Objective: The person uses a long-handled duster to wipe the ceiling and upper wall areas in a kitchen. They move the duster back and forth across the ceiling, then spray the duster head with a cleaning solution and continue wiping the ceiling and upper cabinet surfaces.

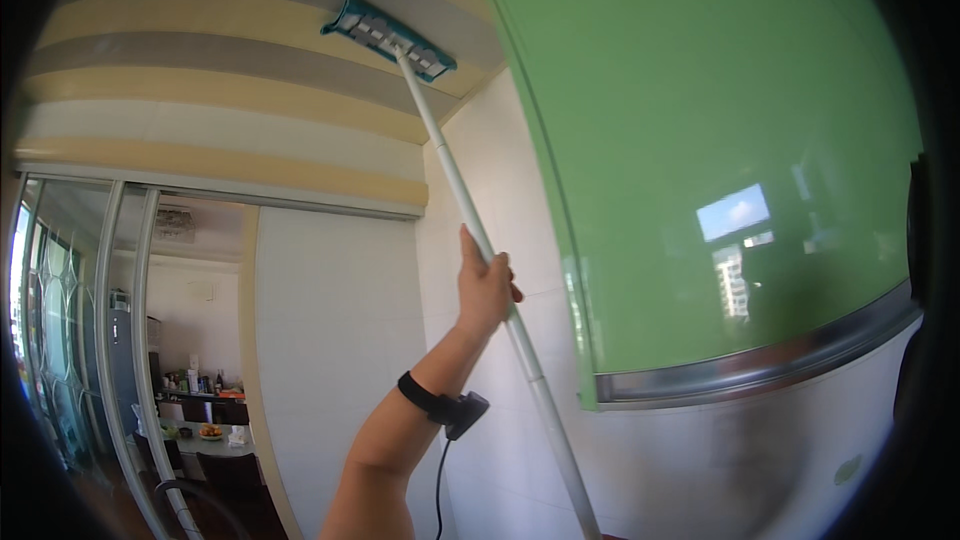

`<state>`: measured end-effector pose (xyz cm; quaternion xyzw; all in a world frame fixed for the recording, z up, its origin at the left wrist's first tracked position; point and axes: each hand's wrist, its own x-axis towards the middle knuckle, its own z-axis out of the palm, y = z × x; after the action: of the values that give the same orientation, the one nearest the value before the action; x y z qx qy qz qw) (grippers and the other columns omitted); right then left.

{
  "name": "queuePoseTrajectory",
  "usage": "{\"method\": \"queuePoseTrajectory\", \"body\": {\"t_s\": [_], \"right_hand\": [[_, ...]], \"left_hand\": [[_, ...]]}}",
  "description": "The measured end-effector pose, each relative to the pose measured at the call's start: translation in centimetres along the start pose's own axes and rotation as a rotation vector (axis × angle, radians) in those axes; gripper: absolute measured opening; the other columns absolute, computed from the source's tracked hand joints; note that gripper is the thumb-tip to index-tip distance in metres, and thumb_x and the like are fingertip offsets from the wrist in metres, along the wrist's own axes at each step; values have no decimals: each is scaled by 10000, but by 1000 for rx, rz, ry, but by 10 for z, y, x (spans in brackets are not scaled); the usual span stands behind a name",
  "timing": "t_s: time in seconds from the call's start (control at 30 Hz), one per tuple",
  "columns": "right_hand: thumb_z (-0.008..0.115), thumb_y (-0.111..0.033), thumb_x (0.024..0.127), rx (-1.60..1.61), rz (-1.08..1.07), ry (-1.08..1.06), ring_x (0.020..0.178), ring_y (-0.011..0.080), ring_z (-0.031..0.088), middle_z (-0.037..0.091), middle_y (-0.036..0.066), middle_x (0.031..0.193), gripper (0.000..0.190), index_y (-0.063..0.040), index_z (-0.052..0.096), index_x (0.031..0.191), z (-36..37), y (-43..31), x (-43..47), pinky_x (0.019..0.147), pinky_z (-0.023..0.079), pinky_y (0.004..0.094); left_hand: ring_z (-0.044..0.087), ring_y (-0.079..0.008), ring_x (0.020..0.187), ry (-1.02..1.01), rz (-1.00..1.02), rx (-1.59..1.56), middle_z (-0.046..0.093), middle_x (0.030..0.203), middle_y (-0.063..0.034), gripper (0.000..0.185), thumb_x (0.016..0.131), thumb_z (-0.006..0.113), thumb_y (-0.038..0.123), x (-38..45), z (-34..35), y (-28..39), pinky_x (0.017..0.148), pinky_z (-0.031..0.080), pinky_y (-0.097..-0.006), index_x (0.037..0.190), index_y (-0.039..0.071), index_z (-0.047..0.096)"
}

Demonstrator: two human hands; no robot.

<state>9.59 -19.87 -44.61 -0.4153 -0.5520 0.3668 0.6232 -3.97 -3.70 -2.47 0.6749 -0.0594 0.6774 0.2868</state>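
Note:
My left hand (pixel 486 289) grips the pale, jointed pole (pixel 459 180) of a flat mop around its middle. One digit lies up along the pole, and others curl around its right side. At the upper end is the mop head (pixel 390 39), a grey and white plate with a teal cloth pad, up at the striped ceiling (pixel 247 11). Whether the pad presses on the ceiling is hard to tell. A black strap with a small device (pixel 450 412) and a cable circles my left forearm. By the pole's lower end, only a reddish sliver shows, possibly my right hand.
Close on the right hangs a glossy green wall cabinet (pixel 675 127) with a metal lower edge (pixel 720 382). White tiled wall (pixel 495 405) runs behind the pole. At left, a glass sliding door (pixel 105 315) stands partly open on a room with a dining table (pixel 225 446) and chairs.

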Motion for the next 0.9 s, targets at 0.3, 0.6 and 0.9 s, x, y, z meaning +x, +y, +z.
{"method": "queuePoseTrajectory", "body": {"t_s": [0.3,0.6,0.9], "right_hand": [[434,-540,974,128,-14,91,392,111,432,489,-2,523,497,-102,536,762,-5,32,-59,360,337,262],[424,-477,994,-379,-441,174,376,138,451,495,16,488,477,-95,537,732,-11,83,2,356,373,273],[392,-384,1027,-154,-131,115,344,120,436,453,1,438,471,-110,508,662,15,92,60,341,360,267]], "left_hand": [[625,-144,900,-411,-52,-377,618,1072,-73,535,961,515,166,-15,88,-56,767,539,-272,1426,25,290],[577,-148,1016,-257,358,-1,512,1297,-116,819,902,537,-18,-20,89,-56,851,507,-295,1541,93,35],[466,-124,429,-196,-97,-49,502,660,-49,787,889,468,15,-18,42,-60,380,455,-283,1536,90,27]]}}
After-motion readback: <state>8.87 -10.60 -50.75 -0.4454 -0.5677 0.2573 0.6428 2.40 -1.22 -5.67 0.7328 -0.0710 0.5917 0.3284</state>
